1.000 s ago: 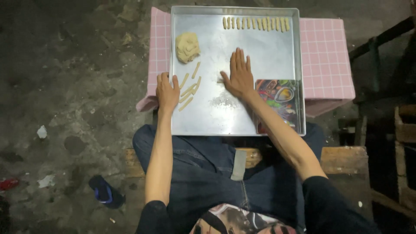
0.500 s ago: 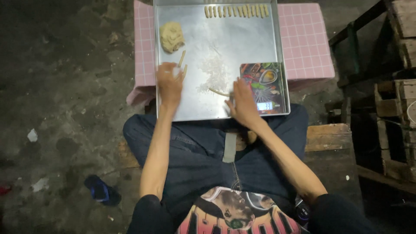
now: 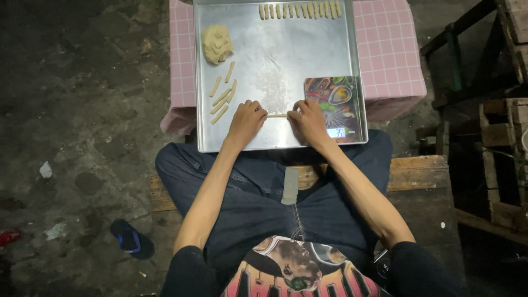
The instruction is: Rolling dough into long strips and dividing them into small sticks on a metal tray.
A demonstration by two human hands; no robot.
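Note:
A metal tray (image 3: 335,55) lies on a pink checked table. My left hand (image 3: 246,122) and my right hand (image 3: 308,122) rest near the tray's front edge. Each pinches one end of a thin dough strip (image 3: 278,115) stretched between them. Left of my left hand lie several short dough sticks (image 3: 223,94). A dough lump (image 3: 216,44) sits in the far left corner. A row of several cut sticks (image 3: 300,10) lines the far edge. Beside my right hand, a flat kitchen scale (image 3: 336,102) with a colourful picture stands on the tray.
The pink checked cloth (image 3: 388,49) shows around the tray. I sit on a wooden bench (image 3: 418,173). Wooden crates (image 3: 503,126) stand at the right. A blue sandal (image 3: 131,239) and scraps of litter lie on the dark floor at the left.
Both hands lay flat and apart on the tray before. They have drawn in to the front edge and now pinch the ends of one thin dough strip.

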